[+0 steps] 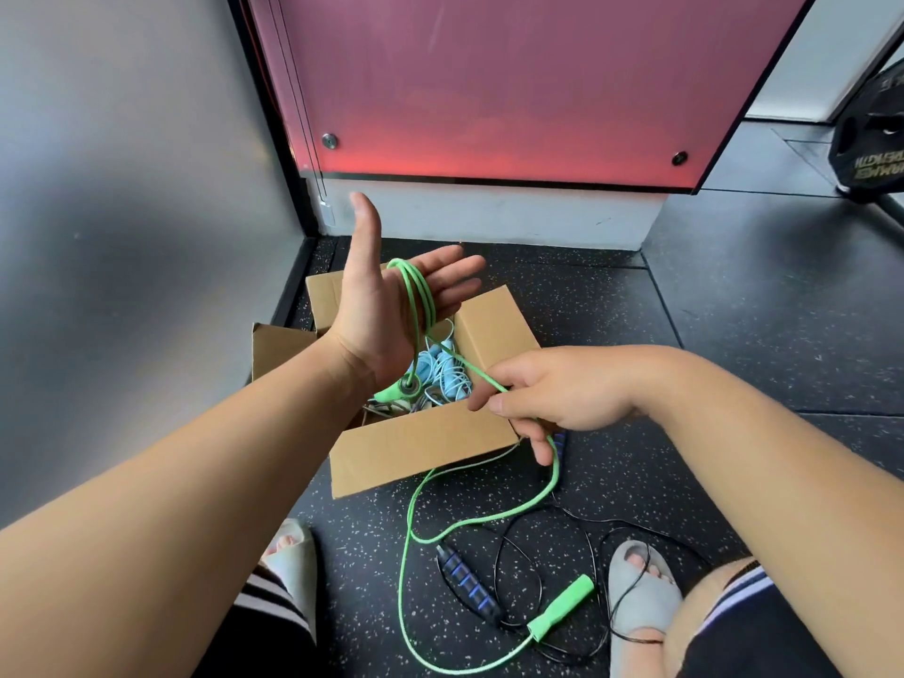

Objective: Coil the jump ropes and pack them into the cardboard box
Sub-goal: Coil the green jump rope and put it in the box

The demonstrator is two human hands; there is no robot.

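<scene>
The bright green plastic jump rope was one green throughout, cord and handle. The plain brown cardboard box held pale blue coiled ropes. The thin black jump rope had a black handle ringed with blue bands. The black rubber floor was flecked white. The wall panel showed pinkish red. The foam slide sandals were grey; the black shorts carried white stripes.

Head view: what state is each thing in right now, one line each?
Green rope: partly coiled round the left hand, the rest loose on the floor.
Left hand: fingers straight, carrying the loops.
Right hand: pinches the green rope.
Box: open, flaps out.
Blue rope: bundled inside the box.
Black rope: uncoiled on the floor.
</scene>
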